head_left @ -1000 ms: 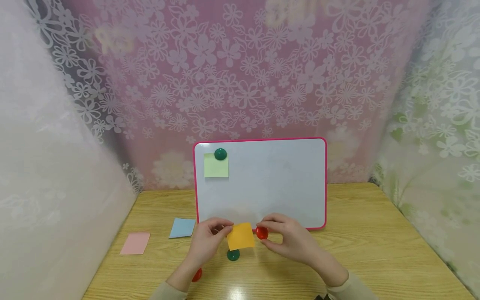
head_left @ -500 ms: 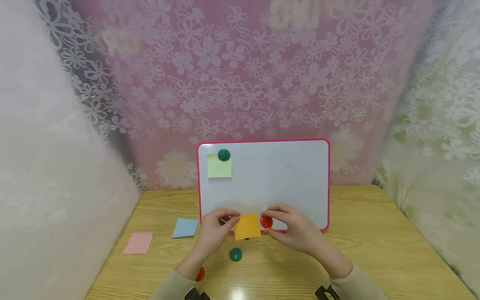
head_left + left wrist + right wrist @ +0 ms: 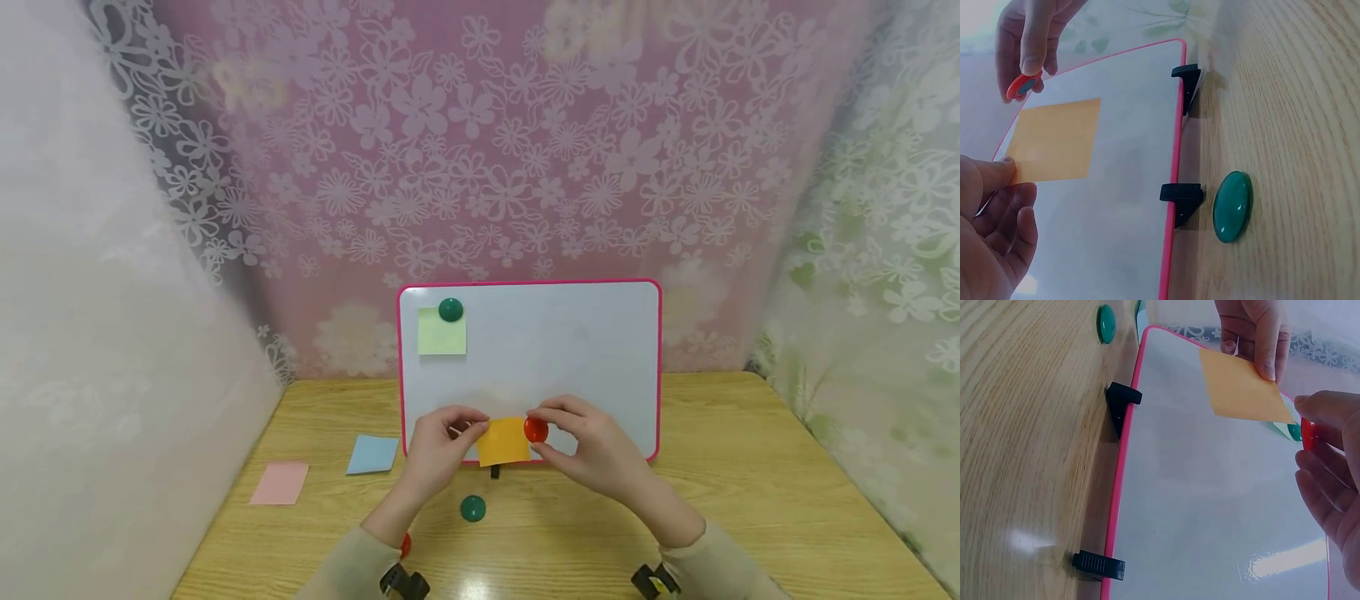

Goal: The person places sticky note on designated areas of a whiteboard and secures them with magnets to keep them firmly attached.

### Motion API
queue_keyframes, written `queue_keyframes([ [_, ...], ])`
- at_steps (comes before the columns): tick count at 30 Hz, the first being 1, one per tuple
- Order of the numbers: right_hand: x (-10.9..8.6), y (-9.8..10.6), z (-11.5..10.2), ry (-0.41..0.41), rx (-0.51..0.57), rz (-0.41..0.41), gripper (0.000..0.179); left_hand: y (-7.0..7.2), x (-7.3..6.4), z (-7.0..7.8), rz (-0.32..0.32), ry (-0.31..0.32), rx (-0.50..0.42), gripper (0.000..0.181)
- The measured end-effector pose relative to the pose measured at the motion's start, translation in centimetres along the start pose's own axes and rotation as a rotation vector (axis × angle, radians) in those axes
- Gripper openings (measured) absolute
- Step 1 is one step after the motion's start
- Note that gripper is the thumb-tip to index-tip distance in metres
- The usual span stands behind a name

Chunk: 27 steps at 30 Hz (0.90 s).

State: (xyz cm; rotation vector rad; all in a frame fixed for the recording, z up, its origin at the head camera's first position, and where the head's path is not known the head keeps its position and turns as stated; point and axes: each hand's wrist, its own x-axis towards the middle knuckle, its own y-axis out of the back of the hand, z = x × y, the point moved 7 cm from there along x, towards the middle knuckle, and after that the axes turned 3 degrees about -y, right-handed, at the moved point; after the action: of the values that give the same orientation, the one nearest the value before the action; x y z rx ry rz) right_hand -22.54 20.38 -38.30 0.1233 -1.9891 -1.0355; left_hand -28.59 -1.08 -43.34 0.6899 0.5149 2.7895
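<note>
Pinching one corner, the left hand (image 3: 439, 452) likely leaves the orange note (image 3: 504, 442) uncovered beside the red magnet (image 3: 536, 430) the right hand (image 3: 600, 450) grips.

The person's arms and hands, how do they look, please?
The left sleeve and right sleeve are plain beige, ending near the wrists. A black device shows beside each sleeve; the right one has a yellowish patch. The left hand and right hand wear no gloves.
</note>
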Motion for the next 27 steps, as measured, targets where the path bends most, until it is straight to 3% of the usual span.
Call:
queue_keyframes([
  [12,0.4,0.6,0.3,-0.009,-0.012,0.019,0.049,0.0,1.3,0.4,-0.008,-0.026,0.047,0.008],
  [20,0.7,1.3,0.3,0.020,-0.026,0.093,0.051,-0.2,2.4,0.9,-0.022,-0.018,0.065,0.008],
  [27,0.8,1.7,0.5,0.018,-0.016,0.111,0.054,-0.3,3.0,1.2,-0.025,-0.030,0.086,0.008],
])
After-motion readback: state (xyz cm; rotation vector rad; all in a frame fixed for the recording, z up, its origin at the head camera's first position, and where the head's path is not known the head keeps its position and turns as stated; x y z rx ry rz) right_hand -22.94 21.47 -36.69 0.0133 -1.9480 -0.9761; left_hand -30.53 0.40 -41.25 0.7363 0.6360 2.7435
